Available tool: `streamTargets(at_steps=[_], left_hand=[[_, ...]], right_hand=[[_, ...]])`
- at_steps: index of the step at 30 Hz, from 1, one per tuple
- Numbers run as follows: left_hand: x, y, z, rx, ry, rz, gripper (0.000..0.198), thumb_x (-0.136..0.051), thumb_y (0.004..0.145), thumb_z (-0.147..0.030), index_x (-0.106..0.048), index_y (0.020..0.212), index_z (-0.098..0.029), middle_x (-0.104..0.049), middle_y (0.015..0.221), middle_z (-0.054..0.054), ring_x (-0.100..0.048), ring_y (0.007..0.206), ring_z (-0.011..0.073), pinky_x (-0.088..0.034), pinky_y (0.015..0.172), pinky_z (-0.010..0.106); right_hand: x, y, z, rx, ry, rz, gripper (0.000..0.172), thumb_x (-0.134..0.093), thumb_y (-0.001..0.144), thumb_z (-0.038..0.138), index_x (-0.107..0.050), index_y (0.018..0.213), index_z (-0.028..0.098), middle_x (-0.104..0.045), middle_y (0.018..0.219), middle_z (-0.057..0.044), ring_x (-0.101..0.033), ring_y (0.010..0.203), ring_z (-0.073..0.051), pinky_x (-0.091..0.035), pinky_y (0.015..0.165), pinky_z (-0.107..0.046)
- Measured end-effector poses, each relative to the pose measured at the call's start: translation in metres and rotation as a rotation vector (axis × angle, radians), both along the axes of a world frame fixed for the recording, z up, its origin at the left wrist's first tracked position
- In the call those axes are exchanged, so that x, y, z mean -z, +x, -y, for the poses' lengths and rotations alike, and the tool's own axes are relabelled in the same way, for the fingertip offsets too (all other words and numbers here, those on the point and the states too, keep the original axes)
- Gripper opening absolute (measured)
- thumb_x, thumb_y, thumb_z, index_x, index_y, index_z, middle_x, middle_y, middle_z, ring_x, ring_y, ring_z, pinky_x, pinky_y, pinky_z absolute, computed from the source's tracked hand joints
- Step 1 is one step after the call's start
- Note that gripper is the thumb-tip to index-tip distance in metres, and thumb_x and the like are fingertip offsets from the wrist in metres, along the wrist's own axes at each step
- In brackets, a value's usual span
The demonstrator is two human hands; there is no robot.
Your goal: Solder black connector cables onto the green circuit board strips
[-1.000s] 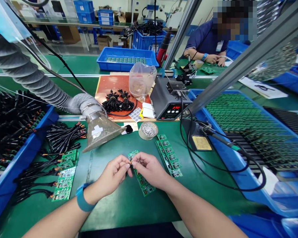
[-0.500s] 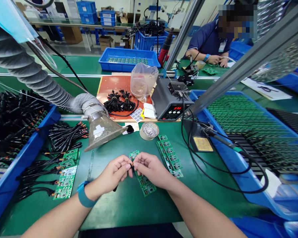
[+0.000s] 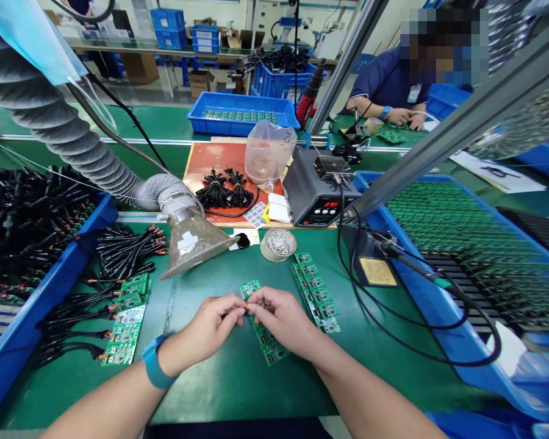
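Observation:
Both of my hands meet over a strip of small green circuit boards (image 3: 263, 334) lying on the green mat. My left hand (image 3: 210, 326), with a blue wristband, is closed in a pinch on the end of a thin black wire with orange tips. My right hand (image 3: 281, 320) pinches the same wire end from the other side, fingertips touching the left ones. The wire itself is almost wholly hidden by the fingers. A second strip of green boards (image 3: 315, 291) lies just right of my right hand.
A fume hose with a clear cone (image 3: 190, 241) hangs at left centre. A soldering station (image 3: 320, 195), iron stand (image 3: 375, 268) and solder tin (image 3: 279, 244) stand behind. Blue bins with wires (image 3: 22, 231) and boards (image 3: 462, 238) flank the mat. Wired boards (image 3: 125, 317) lie left. Another person works far right.
My hands have sunk slightly toward the board strip and kept their pinch. The orange wire tips seen between the fingers earlier are now mostly covered. The view shifted a little.

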State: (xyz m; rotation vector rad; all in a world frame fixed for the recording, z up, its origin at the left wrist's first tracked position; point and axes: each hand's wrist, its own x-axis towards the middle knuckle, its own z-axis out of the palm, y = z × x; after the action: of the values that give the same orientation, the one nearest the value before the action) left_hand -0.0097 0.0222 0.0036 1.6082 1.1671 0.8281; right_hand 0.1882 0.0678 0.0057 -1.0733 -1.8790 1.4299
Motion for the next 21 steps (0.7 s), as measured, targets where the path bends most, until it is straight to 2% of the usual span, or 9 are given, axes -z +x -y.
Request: streamTargets(at_steps=[4,8,13,17,21], left_hand=[[0.003,0.0016,0.0035,-0.002,0.056,-0.075,0.012,-0.061,0.098,-0.029,-0.069,0.095,-0.021,-0.072,0.084,0.003,-0.064,0.076,0.0175,-0.044,0.072,0.027],[0.0018,0.0039,0.0044,0.002,0.067,-0.065,0.015,-0.06,0.098,-0.028,-0.07,0.091,-0.02,-0.07,0.08,0.003,-0.061,0.072,0.017,-0.041,0.069,0.028],[-0.003,0.0088,0.0022,-0.041,-0.137,0.13,0.028,-0.063,0.093,-0.036,-0.057,0.073,-0.018,-0.051,0.065,-0.003,-0.04,0.061,0.011,-0.03,0.057,0.025],[-0.0048,0.0102,-0.0011,-0.038,-0.301,0.313,0.04,-0.07,0.087,-0.051,-0.052,0.072,-0.018,-0.046,0.066,-0.004,-0.037,0.063,0.0104,-0.03,0.06,0.024],[-0.0041,0.0078,-0.0042,-0.041,-0.376,0.375,0.045,-0.075,0.081,-0.057,-0.055,0.074,-0.018,-0.047,0.066,-0.005,-0.036,0.063,0.0106,-0.03,0.062,0.025]], right_hand=[[0.0016,-0.003,0.0045,0.012,0.163,0.049,0.009,-0.06,0.088,0.021,-0.062,0.08,0.022,-0.064,0.07,0.001,-0.058,0.063,-0.015,-0.044,0.06,-0.026],[0.0016,-0.0035,0.0074,-0.019,0.269,0.064,0.011,-0.058,0.083,0.015,-0.058,0.077,0.023,-0.059,0.067,0.002,-0.053,0.061,-0.014,-0.041,0.058,-0.026],[-0.0001,-0.0021,0.0077,-0.052,0.284,0.022,0.011,-0.057,0.082,0.013,-0.057,0.077,0.023,-0.057,0.068,0.002,-0.052,0.06,-0.013,-0.04,0.058,-0.025],[-0.0021,-0.0013,0.0056,-0.063,0.261,-0.003,0.011,-0.057,0.083,0.014,-0.06,0.076,0.023,-0.06,0.068,0.002,-0.055,0.062,-0.014,-0.042,0.06,-0.025],[-0.0043,-0.0008,0.0026,-0.06,0.187,-0.026,0.01,-0.059,0.083,0.016,-0.061,0.076,0.022,-0.061,0.067,0.002,-0.055,0.061,-0.013,-0.042,0.059,-0.025]])
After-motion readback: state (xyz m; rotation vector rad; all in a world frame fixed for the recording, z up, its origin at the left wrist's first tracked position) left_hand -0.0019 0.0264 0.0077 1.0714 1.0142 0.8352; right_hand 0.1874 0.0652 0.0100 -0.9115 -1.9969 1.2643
